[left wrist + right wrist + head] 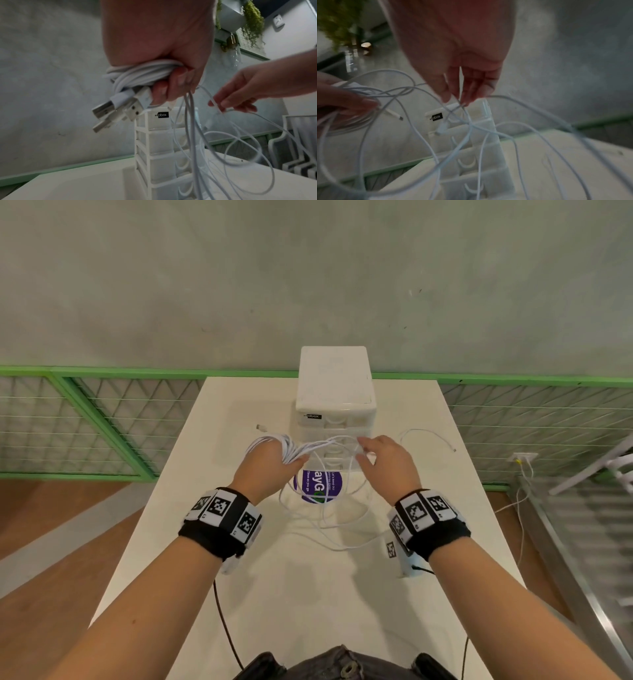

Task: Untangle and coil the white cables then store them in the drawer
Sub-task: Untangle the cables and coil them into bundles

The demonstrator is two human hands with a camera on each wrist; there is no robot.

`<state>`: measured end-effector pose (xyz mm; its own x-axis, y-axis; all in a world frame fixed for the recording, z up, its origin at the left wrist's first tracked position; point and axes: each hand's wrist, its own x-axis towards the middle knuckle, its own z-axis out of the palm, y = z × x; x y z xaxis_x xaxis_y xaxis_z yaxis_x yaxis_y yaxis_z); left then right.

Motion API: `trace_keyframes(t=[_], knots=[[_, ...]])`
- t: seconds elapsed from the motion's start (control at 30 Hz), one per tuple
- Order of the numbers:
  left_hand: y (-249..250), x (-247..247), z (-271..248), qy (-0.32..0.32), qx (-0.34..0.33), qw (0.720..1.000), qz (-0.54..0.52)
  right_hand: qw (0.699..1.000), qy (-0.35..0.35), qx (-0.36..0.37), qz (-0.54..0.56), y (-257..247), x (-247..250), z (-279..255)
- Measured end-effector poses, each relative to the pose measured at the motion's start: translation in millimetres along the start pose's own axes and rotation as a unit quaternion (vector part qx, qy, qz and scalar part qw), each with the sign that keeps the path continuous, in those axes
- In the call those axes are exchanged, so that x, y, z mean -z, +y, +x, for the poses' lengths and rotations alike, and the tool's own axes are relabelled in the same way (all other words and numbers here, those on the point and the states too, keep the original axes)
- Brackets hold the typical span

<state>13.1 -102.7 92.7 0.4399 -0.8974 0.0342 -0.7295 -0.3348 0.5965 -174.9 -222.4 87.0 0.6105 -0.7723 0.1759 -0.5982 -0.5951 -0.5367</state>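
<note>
My left hand (270,463) grips a coiled bundle of white cables (287,447) above the table, in front of the white drawer unit (334,392). In the left wrist view the bundle (142,73) is wrapped in my fist, and several USB plugs (118,111) stick out below it. My right hand (383,460) pinches a thin white strand (217,109) between thumb and fingertips (464,100). Loose loops of cable (329,518) hang from both hands down to the table. The unit's drawers (161,147) look shut.
A purple round sticker (322,486) lies on the white table (308,594) under the loops. A cable end (262,427) rests left of the unit, another strand (431,436) to its right. Green mesh fencing (102,419) runs behind the table.
</note>
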Motion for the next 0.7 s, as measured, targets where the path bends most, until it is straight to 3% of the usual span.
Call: trace_keyframes(t=[0.07, 0.17, 0.33, 0.57, 0.7], knots=[[3, 6, -1, 0.007, -0.001, 1.000, -0.004, 0.999, 0.007, -0.044, 0.014, 6, 0, 0], [5, 11, -4, 0.003, 0.006, 1.000, -0.020, 0.995, -0.064, -0.076, 0.015, 20, -2, -6], [-4, 11, 2, 0.021, 0.039, 0.996, -0.072, 0.990, -0.137, -0.014, 0.038, 29, -3, -15], [-22, 11, 2, 0.012, 0.123, 0.991, -0.056, 0.996, 0.039, -0.019, 0.076, 52, -1, -20], [-34, 6, -2, 0.027, 0.195, 0.976, -0.096, 0.982, 0.109, -0.142, 0.063, 68, -3, -21]])
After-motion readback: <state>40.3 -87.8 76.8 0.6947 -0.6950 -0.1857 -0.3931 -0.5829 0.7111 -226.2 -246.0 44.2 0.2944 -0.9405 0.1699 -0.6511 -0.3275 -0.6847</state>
